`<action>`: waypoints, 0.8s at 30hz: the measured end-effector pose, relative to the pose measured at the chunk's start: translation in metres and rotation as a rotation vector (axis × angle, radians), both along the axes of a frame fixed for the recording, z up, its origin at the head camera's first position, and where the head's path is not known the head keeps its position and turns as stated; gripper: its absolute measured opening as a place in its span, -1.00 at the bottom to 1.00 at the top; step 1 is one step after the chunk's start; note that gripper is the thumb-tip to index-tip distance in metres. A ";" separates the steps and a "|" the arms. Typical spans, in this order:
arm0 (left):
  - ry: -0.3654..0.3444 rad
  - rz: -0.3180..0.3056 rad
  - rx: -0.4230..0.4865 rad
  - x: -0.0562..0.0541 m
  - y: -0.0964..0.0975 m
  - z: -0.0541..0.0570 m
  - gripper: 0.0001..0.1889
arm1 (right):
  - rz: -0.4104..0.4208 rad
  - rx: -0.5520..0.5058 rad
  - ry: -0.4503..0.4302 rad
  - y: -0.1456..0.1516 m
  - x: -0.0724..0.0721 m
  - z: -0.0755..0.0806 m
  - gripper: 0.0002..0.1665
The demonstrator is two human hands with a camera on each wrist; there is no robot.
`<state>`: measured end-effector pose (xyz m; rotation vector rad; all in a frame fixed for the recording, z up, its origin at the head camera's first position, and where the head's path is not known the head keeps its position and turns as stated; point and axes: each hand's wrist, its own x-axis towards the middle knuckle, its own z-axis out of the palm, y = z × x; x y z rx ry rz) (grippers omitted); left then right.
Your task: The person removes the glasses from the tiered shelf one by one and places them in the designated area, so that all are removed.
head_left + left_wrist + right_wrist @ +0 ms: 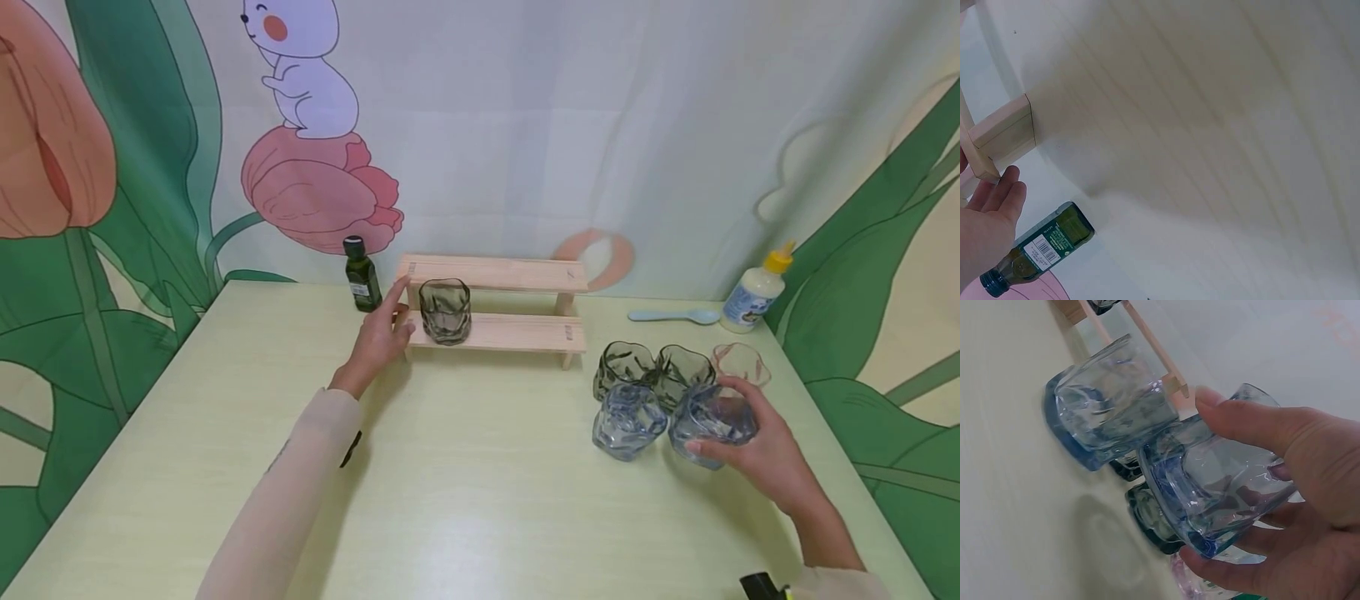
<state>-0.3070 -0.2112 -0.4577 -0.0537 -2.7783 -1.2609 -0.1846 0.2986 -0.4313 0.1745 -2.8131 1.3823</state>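
My right hand (776, 458) grips a clear blue glass (1229, 475), thumb on one side and fingers on the other. Beside it sits a second blue glass (628, 421). Two smoky grey glasses (621, 371) and a pinkish clear glass (741, 364) stand behind them. At the left end of a two-tier wooden rack (517, 333), my left hand (378, 337) touches the wood with its index finger extended. A third smoky grey glass (446, 312) stands on the lower tier, just right of that hand.
A dark green bottle (362, 275) stands left of the rack, close to my left hand. At the back right lie a light blue spoon (675, 317) and a white bottle with a yellow nozzle (752, 292). A printed curtain (480, 150) hangs behind the table (450, 500).
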 end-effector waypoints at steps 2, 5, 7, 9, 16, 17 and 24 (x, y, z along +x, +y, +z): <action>0.017 -0.004 -0.008 0.000 -0.001 -0.001 -0.15 | -0.004 0.003 0.001 0.000 -0.001 -0.005 0.22; 0.046 -0.012 -0.016 -0.001 -0.001 -0.002 -0.16 | -0.008 0.007 0.010 -0.001 -0.003 -0.012 0.21; 0.061 -0.015 -0.022 -0.001 -0.001 -0.003 -0.16 | -0.012 0.008 0.019 -0.002 -0.003 -0.015 0.19; 0.063 -0.013 -0.019 0.000 -0.001 -0.003 -0.16 | -0.015 0.007 0.024 -0.003 -0.003 -0.017 0.18; 0.061 -0.015 -0.021 0.001 -0.001 -0.001 -0.17 | -0.028 0.014 0.019 -0.006 -0.002 -0.022 0.19; 0.059 -0.015 -0.019 0.002 -0.001 -0.001 -0.16 | -0.030 0.015 0.022 -0.006 -0.002 -0.023 0.19; 0.048 -0.011 -0.014 0.001 -0.001 -0.001 -0.16 | -0.030 0.030 0.026 -0.009 -0.003 -0.027 0.20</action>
